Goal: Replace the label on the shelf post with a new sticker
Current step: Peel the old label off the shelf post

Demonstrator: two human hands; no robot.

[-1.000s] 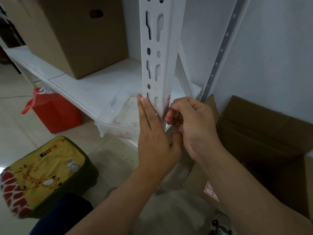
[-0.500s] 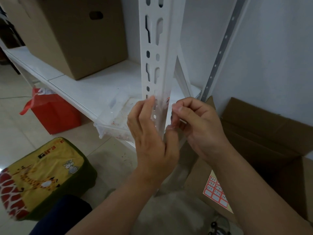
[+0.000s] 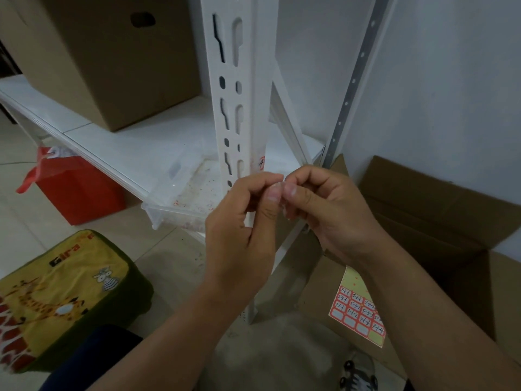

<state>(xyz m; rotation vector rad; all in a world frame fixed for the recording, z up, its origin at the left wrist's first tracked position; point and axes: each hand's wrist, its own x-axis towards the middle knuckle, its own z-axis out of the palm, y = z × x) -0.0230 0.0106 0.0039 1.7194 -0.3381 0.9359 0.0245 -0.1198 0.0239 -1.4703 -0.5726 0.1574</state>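
Nearest, one sticker sheet (image 3: 357, 314) of red-bordered labels lies against an open cardboard box (image 3: 439, 218) at the right, and one yellow giraffe-print cushion (image 3: 56, 289) sits on the floor at the left. Two hands meet in front of the one white slotted shelf post (image 3: 239, 108): the left hand (image 3: 242, 230) and right hand (image 3: 324, 213) both have fingers curled with thumb and fingertips touching each other, though whether they pinch anything I cannot tell. Just above them a torn red-edged label remnant (image 3: 262, 162) clings to the post, and beyond stand one clear plastic tray (image 3: 174, 198), one red bag (image 3: 70, 190) and a second, closed cardboard box (image 3: 112, 60) on the shelf.
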